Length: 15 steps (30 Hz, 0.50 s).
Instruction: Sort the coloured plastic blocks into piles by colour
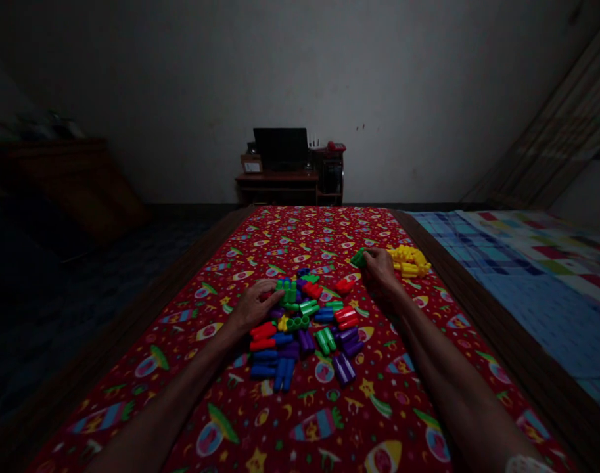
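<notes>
1. A dim room with a pale plaster wall fills the background. At top centre, a low reddish-brown wooden desk (275, 184) stands against it, carrying a black computer monitor (280, 148).
2. Below the desk lies a bed with a dark wooden frame (501, 328), covered by a red bedsheet printed with rockets and stars (181, 401). A blue checked cloth (541, 309) lies beyond the frame at right of the frame.
3. At centre, a loose heap of red, green, blue and purple tube-shaped plastic building blocks (304, 305) lies on the sheet.
4. The left hand (254, 305) rests at the heap's upper left edge, its fingers together and loosely curved. Whether it holds a block, I cannot tell.
5. The right hand (381, 272) sits to the right of the heap, curled shut around a green plastic block (357, 258) that pokes out left of the fingers.
6. A pile of yellow tube-shaped plastic blocks (408, 261) lies just beside the right hand, on its right.
</notes>
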### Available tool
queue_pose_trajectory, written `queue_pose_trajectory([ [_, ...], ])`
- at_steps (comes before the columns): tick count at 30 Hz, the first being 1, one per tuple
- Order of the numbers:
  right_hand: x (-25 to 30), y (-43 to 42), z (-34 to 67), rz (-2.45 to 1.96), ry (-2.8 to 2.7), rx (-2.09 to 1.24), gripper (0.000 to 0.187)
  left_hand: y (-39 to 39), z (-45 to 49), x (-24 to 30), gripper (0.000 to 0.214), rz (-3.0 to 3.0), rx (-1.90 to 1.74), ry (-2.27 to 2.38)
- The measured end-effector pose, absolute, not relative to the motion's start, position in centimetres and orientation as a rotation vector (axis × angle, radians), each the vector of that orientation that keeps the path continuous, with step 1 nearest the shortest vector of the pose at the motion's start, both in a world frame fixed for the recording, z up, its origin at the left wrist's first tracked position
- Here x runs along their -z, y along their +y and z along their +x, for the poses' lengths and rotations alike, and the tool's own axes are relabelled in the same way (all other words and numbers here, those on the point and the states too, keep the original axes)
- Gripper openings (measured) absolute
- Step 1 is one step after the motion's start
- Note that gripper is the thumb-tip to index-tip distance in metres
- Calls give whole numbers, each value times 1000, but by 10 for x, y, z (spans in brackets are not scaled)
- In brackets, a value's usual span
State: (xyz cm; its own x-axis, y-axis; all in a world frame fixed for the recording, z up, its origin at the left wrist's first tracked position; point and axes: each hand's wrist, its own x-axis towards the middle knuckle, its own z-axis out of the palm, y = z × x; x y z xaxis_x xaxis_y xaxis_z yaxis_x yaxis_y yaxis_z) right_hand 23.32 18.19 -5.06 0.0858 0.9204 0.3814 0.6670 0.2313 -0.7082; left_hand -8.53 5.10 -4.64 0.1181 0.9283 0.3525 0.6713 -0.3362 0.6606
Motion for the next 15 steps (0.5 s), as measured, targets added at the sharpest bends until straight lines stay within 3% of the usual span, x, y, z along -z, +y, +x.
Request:
queue_pose_trajectory([
  [4, 37, 176, 227, -1559, -1598, -126, 36, 53, -87, 49, 44, 2027, -1105, 1562],
  [11, 7, 120, 148, -738, -2126, -847, 30, 46, -76, 37, 43, 2005, -1274, 1637],
  [15, 9, 91, 121, -618, -2300, -796, 28, 39, -69, 31, 42, 1997, -1186, 1616],
])
